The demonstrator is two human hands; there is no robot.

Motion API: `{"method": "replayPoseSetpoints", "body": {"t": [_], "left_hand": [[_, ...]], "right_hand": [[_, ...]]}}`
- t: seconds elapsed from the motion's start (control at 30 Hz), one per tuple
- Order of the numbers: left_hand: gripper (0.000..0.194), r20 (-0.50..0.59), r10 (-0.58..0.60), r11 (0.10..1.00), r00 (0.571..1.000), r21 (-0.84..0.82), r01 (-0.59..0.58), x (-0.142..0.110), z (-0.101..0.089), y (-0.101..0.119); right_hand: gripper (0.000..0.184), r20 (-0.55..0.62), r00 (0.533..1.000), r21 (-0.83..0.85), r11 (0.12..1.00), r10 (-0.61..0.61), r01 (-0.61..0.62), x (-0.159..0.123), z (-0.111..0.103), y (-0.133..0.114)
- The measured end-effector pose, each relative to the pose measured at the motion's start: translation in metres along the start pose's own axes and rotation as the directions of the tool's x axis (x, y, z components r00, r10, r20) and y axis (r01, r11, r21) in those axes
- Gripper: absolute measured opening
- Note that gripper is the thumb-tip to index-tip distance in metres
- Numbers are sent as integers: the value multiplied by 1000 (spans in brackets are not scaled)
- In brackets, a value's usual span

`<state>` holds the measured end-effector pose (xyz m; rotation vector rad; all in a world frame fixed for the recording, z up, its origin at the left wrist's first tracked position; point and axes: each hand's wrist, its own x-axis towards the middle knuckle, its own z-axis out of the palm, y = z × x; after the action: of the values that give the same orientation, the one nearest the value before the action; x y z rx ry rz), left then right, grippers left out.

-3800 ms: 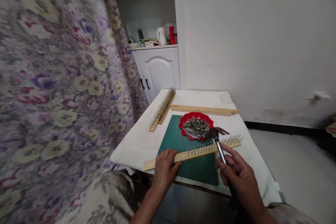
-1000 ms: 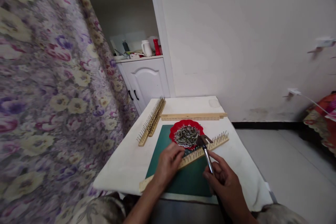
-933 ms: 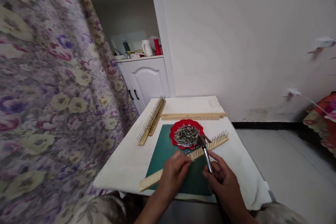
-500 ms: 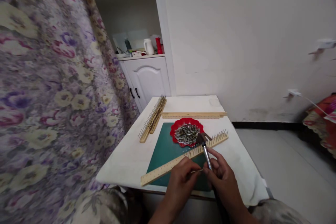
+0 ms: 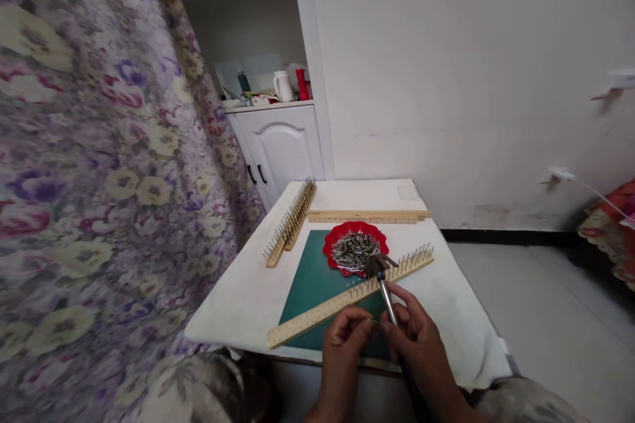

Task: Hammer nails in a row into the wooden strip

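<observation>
I see the table before the wall, the cabinet behind its far left corner, the curtain off to the left. On the table's near half lies the mat, the bowl at its far end, nails in the bowl. Before the bowl, a slanting strip crosses the mat, both ends past its edges. Behind the bowl lie the crosswise strips; to its left, the nail-bearing pair. The hammer, in the right hand, reaches over the slanting strip
</observation>
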<state>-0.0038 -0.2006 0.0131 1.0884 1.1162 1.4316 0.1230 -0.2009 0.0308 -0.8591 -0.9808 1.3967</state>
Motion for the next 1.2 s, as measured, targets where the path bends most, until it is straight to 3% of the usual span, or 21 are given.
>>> {"method": "replayPoseSetpoints", "body": {"t": [0.2, 0.4, 0.63, 1.2], "left_hand": [[18, -79, 180, 930, 980, 338, -144, 29, -37, 10], [20, 16, 240, 772, 971, 603, -201, 56, -52, 4], [21, 67, 232, 722, 971, 657, -218, 59, -50, -11], [18, 102, 202, 639, 974, 739, -210, 63, -50, -18]], "right_hand": [[46, -23, 1000, -87, 996, -15, 13, -5, 3, -7], [47, -32, 999, -93, 996, 8, -11, -6, 4, -6], [46, -29, 1000, -109, 994, 2, -5, -5, 3, -2], [46, 87, 995, -95, 995, 48, -40, -6, 1, 8]]}}
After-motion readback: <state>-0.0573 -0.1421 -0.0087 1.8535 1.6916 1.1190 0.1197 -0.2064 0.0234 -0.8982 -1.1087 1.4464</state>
